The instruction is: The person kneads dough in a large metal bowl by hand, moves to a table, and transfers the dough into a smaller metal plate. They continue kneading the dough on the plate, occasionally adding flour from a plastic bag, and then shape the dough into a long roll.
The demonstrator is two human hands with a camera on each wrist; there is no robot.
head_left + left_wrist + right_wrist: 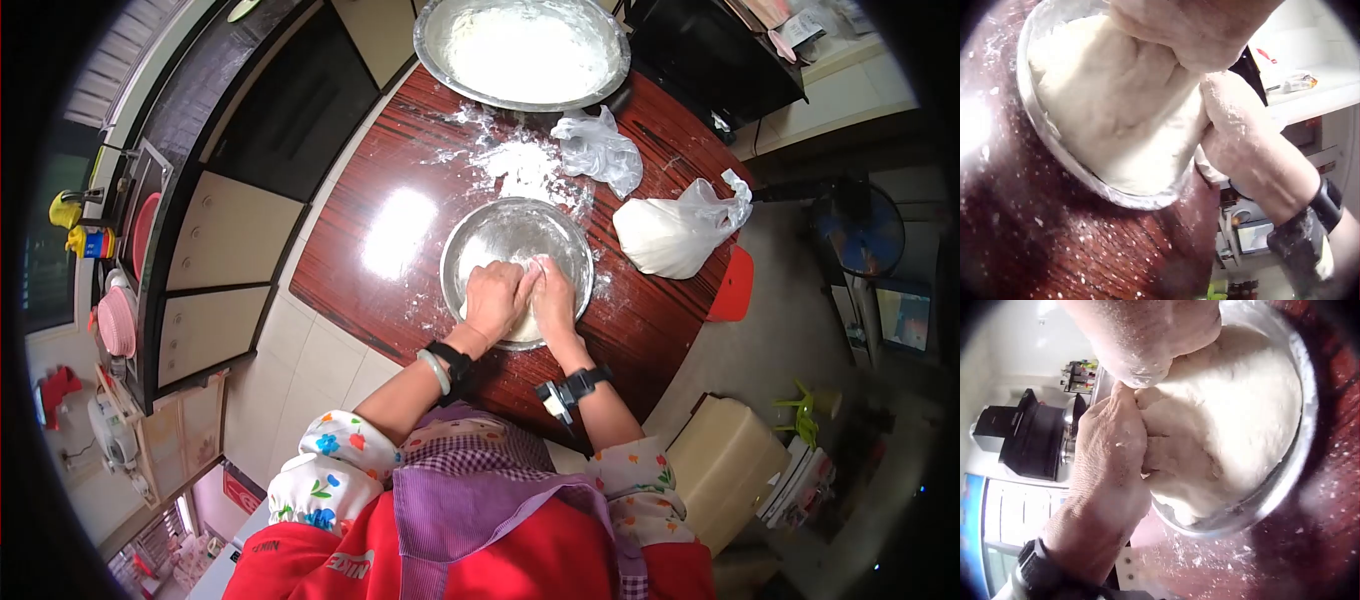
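Note:
A round metal basin stands on the table, holding a broad pale mass of dough. My left hand and right hand are side by side inside it, thumbs close together. Both press down on the dough with curled fingers, gripping its edge. In the right wrist view, dents mark the dough beside the left hand. Flour whitens the right hand in the left wrist view. Most fingertips are hidden behind the hands or in the dough.
Beyond the basin, spilled flour covers the dark red table. A large bowl of flour stands at the far edge. A crumpled plastic bag and a tied bag of white contents lie to the right. A red stool shows beside the table.

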